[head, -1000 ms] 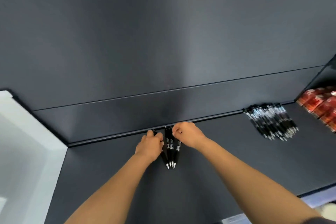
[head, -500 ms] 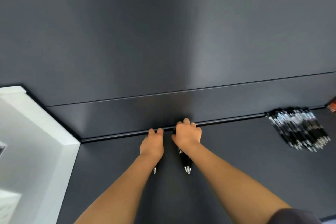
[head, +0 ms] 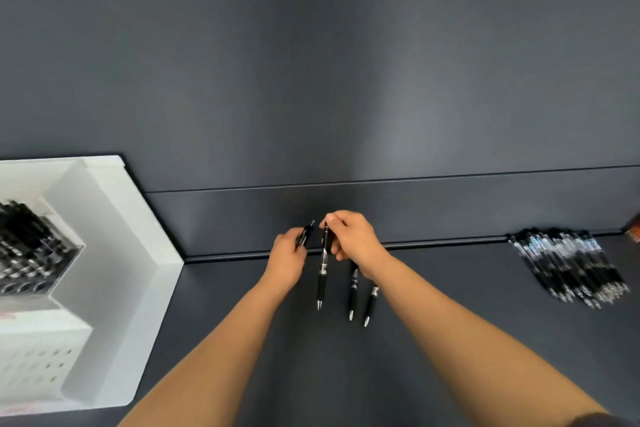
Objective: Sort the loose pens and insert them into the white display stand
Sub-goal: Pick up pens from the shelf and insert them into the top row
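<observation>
My right hand point(head: 353, 242) pinches the top of a black pen point(head: 322, 270) that hangs tip down above the dark shelf. My left hand point(head: 287, 258) grips another black pen point(head: 306, 234) whose clicker end sticks up past the fingers. Two more black pens point(head: 353, 295) point(head: 370, 305) lie on the shelf just below my right wrist, tips toward me. The white display stand point(head: 114, 253) is at the left, with several black pens point(head: 24, 246) standing in it. A pile of loose black pens point(head: 571, 263) lies at the far right.
The dark shelf surface point(head: 450, 340) runs back to a low ledge point(head: 433, 211) and a dark wall. An orange-red item point(head: 634, 229) shows at the right edge. White perforated panel point(head: 34, 364) forms the stand's front.
Both hands lifted off the shelf, each holding one pen, where before they pressed pens together against the ledge. Two pens now lie apart on the shelf. The view swung left, showing the stand.
</observation>
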Action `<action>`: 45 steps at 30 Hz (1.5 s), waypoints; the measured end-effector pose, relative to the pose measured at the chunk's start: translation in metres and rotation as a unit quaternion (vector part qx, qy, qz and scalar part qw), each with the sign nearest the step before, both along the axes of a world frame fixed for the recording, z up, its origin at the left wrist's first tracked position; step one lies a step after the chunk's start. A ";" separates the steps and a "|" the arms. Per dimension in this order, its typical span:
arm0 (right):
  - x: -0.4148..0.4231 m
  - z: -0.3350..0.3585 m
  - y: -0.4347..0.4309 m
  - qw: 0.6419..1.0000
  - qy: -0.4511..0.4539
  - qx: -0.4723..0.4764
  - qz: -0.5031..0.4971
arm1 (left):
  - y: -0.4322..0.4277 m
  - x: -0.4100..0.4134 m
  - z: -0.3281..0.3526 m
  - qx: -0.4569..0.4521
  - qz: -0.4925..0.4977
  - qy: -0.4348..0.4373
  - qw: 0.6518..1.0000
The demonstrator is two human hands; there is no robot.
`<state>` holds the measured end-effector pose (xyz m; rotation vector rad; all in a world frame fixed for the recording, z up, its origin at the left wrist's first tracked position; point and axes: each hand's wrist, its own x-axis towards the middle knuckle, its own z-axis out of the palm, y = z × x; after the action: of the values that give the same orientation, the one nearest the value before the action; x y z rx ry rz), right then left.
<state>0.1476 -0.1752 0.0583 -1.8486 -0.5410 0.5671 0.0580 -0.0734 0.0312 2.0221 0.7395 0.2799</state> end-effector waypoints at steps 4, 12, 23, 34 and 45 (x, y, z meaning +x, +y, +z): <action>-0.024 0.035 0.020 0.997 -0.011 0.064 0.028 | 0.010 -0.026 0.035 0.002 0.077 -0.128 0.989; -0.087 0.101 0.081 0.979 -0.043 0.174 0.093 | 0.054 -0.099 0.106 0.097 0.130 -0.229 0.960; -0.221 0.154 0.170 0.946 -0.123 0.236 0.186 | 0.133 -0.233 0.163 0.247 0.197 -0.265 0.911; -0.313 0.161 0.249 0.945 -0.183 0.214 0.166 | 0.250 -0.341 0.157 0.262 0.258 -0.251 0.895; -0.321 0.158 0.270 0.954 -0.191 0.202 0.113 | 0.293 -0.340 0.129 0.226 0.237 -0.228 0.917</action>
<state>-0.1738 0.0950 0.2160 -1.5117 -1.0554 0.2175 -0.2815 0.2198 0.1604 2.0432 0.9084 1.2613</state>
